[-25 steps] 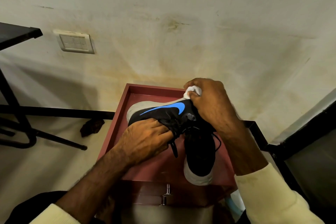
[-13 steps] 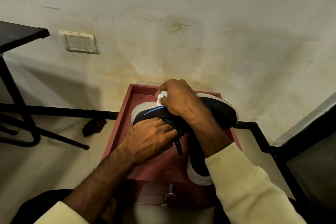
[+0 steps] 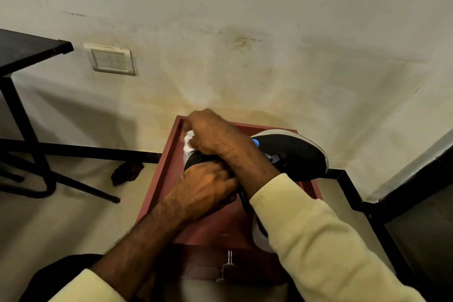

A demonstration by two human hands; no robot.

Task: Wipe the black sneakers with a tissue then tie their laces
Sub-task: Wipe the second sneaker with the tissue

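No legible text, partly hidden blue mark [image 3: 255, 142] on sneaker [image 3: 294, 157]

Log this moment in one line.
step: wiping | right hand: pinches white tissue on black sneaker toe | left hand: grips same sneaker | second sneaker: on red wooden cabinet

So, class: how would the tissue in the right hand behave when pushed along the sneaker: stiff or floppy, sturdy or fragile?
Probably floppy: the tissue is bunched into a wad in the right hand. Likely light: the wad is small. Hard rubbing on the sneaker might tear it.
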